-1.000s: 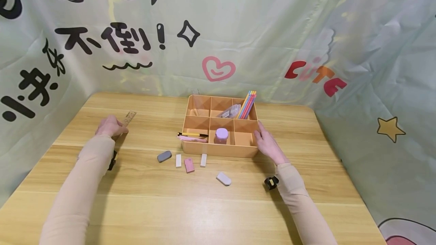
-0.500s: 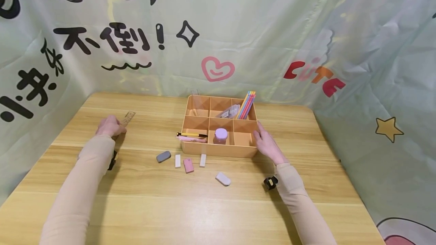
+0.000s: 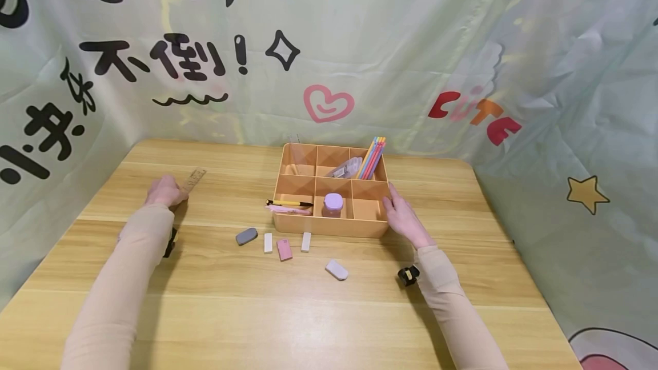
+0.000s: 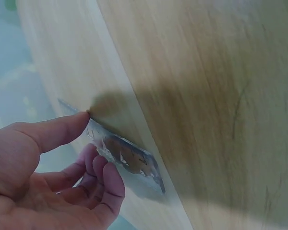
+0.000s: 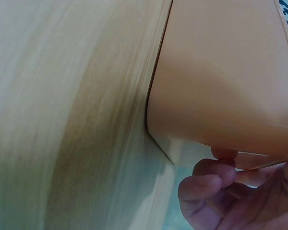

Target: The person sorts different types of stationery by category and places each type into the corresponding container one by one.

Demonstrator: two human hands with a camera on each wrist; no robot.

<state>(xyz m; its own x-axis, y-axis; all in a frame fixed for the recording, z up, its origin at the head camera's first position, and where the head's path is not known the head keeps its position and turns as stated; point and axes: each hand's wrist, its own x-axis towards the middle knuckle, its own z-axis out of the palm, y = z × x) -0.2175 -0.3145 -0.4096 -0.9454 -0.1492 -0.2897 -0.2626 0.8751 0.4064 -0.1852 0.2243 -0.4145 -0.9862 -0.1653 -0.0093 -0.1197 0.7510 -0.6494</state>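
Note:
At the left of the table, my left hand (image 3: 167, 190) holds a clear ruler (image 3: 195, 179) by its edges. In the left wrist view the thumb touches the upper edge of the ruler (image 4: 120, 148), and the curled fingers lie along its other side. My right hand (image 3: 403, 218) grips the right wall of an orange desk organizer (image 3: 334, 227), with the thumb at the rim. The right wrist view shows the outer wall of the organizer (image 5: 221, 81) with curled fingers at its corner. Inside are a purple-lidded jar (image 3: 333, 204), colored pencils (image 3: 372, 159) and a clear purplish item (image 3: 346, 168).
In front of the organizer lie a grey eraser (image 3: 247, 237), a pink eraser (image 3: 284, 249), two small white blocks (image 3: 268, 243) and a pale rounded eraser (image 3: 336, 270). A yellow-black pencil (image 3: 289, 203) and a pink pen (image 3: 289, 209) stick out left. A printed cloth (image 3: 247, 119) hangs behind the table.
Hardly anything differs. The left hand and ruler have shifted very slightly; the right hand stays at the organizer, which has not visibly moved.

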